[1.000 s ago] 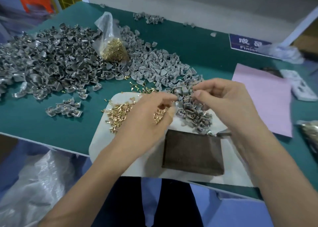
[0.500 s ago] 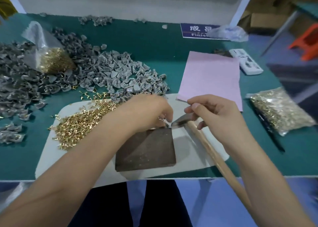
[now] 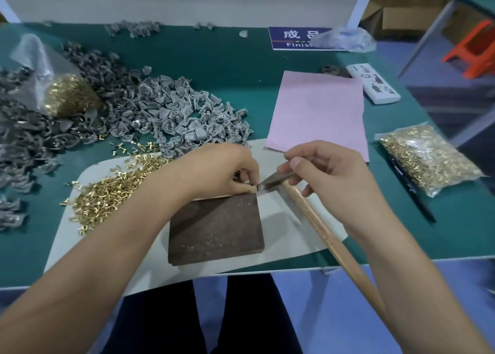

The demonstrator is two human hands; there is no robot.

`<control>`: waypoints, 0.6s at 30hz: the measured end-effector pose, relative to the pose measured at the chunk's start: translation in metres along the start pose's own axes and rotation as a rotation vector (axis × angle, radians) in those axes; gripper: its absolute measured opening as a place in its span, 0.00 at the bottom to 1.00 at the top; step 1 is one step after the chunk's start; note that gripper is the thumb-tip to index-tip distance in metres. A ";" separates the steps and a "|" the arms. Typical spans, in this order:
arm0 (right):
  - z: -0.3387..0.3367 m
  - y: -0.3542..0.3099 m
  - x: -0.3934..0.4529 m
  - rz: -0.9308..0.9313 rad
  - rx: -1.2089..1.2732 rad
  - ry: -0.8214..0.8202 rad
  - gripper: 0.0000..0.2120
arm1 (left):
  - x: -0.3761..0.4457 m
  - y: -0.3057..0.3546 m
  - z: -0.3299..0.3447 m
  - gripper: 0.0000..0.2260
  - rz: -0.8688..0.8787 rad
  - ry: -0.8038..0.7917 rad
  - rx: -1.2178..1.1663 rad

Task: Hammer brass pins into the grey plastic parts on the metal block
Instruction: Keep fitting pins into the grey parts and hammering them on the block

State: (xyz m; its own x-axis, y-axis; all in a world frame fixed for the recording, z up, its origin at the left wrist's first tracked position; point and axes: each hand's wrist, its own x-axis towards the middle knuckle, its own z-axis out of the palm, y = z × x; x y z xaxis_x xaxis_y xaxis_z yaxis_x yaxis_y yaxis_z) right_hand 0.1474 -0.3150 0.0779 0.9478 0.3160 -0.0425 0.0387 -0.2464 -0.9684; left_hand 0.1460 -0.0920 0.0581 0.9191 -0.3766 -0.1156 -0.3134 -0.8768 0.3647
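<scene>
A dark metal block point(image 3: 217, 229) lies on a white mat point(image 3: 284, 225) at the table's front edge. My left hand point(image 3: 223, 170) pinches a small grey plastic part point(image 3: 252, 188) at the block's far right corner; the part is mostly hidden by my fingers. My right hand point(image 3: 325, 172) grips a hammer point(image 3: 276, 180) close to its metal head, which touches the part. Its wooden handle point(image 3: 329, 241) runs down toward me. Loose brass pins point(image 3: 112, 190) lie heaped on the mat's left. A big pile of grey plastic parts point(image 3: 171, 112) spreads behind.
A pink sheet point(image 3: 318, 112) lies right of the mat. One bag of brass pins point(image 3: 428, 158) sits at the right beside a black pen point(image 3: 412, 190), another bag point(image 3: 69, 93) on the left pile. A blue sign point(image 3: 294, 38) stands at the back.
A second ago both hands were picking in the grey pile. Since then my left hand brought a part to the block's corner and my right hand took up the hammer.
</scene>
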 end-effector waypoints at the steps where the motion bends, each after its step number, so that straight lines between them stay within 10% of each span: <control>1: 0.001 -0.001 -0.002 0.010 0.018 0.009 0.07 | -0.004 0.002 -0.004 0.03 0.005 0.034 -0.055; 6: 0.004 -0.004 -0.018 -0.001 0.089 0.018 0.03 | -0.062 0.023 -0.016 0.02 0.019 0.309 -0.310; 18: 0.047 0.013 -0.046 -0.126 -0.079 -0.148 0.06 | -0.131 0.030 0.042 0.07 -0.062 0.350 -0.274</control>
State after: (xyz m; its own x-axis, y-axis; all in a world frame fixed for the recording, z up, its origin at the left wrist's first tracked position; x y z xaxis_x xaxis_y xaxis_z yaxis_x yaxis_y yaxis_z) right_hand 0.0889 -0.2894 0.0555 0.8772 0.4788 0.0368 0.1845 -0.2655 -0.9463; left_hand 0.0065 -0.0818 0.0455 0.9742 -0.1608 0.1580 -0.2242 -0.7653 0.6034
